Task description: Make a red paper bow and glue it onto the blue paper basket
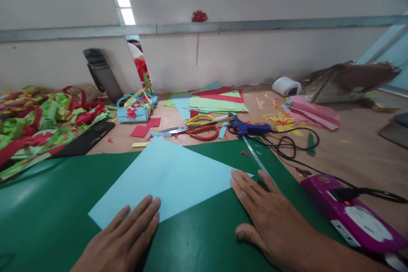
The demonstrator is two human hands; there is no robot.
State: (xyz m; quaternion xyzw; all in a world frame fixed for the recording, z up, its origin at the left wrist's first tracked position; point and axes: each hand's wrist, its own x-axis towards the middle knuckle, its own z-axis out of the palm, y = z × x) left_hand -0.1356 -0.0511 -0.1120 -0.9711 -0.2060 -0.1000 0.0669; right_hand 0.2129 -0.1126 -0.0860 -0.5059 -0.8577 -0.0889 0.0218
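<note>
A sheet of light blue paper lies at a slant on a green mat. The outstretched fingers of my left hand rest on the paper's near left edge. At its right corner, my right hand lies with fingertips on the paper and the thumb spread away. Just beyond the sheet are scissors with one yellow and one orange handle. A blue glue gun, with a clear glue stick near it, sits to their right.
Pieces of red and green paper are stacked at the back. Small paper baskets and a dark bottle stand at left, beside heaped paper strips. A purple power strip with a black cord lies at right, before a bag.
</note>
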